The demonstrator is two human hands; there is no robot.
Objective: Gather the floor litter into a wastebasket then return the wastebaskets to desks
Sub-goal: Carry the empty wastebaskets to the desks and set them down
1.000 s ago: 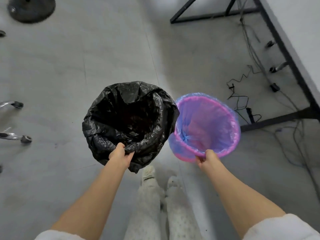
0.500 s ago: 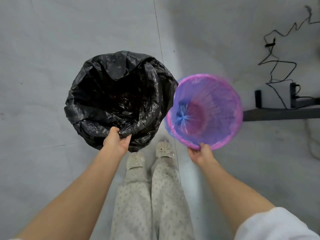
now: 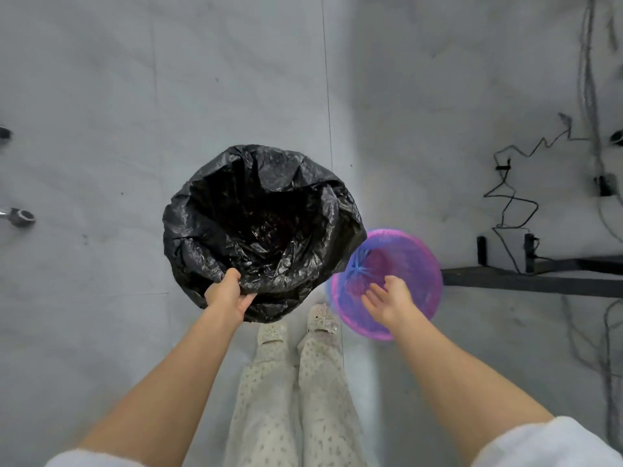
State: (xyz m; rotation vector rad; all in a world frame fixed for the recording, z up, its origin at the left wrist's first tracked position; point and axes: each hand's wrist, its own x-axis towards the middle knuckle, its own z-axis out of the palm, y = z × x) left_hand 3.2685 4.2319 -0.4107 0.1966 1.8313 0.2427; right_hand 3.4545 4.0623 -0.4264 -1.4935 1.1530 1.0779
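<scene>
A wastebasket lined with a crinkled black bag [image 3: 263, 227] hangs above the grey floor in front of me. My left hand [image 3: 227, 293] grips the near edge of its rim. To its right, lower down, is a pink wastebasket with a blue-purple liner [image 3: 411, 261], blurred with motion. My right hand [image 3: 387, 298] hovers over its near side with fingers spread and straight, holding nothing. I see no litter inside either basket.
A black desk frame bar [image 3: 539, 281] lies on the floor to the right, with loose cables [image 3: 512, 197] and plugs beyond it. Chair castors [image 3: 20, 217] show at the left edge. My legs and shoes [image 3: 320, 318] are below the baskets.
My right hand has let go of the pink wastebasket, which has dropped lower and nearer my feet. The black-lined basket stays in my left hand.
</scene>
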